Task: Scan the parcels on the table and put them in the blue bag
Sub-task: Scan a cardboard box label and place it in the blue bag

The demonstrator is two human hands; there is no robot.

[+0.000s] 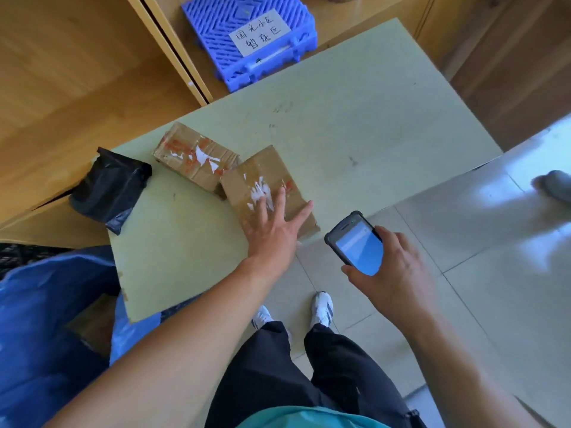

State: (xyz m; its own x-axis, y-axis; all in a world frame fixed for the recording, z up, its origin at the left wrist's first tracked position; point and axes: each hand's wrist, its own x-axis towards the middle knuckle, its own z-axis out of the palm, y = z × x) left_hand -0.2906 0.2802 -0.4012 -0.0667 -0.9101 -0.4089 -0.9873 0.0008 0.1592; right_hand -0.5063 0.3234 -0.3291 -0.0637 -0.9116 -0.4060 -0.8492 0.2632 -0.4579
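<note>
head view: cardboard parcel under flat left hand

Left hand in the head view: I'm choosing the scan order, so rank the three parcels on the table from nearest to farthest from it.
1. Near cardboard box: under the left hand, whose fingers rest on it.
2. Far cardboard box: just beyond, to the left.
3. Black bagged parcel: at the left edge of the table.

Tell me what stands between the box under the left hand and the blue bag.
Nothing visible. The left hand lies flat on the box; bare table runs from it to the blue bag at the near left corner. The black parcel and other box lie farther back.
</note>
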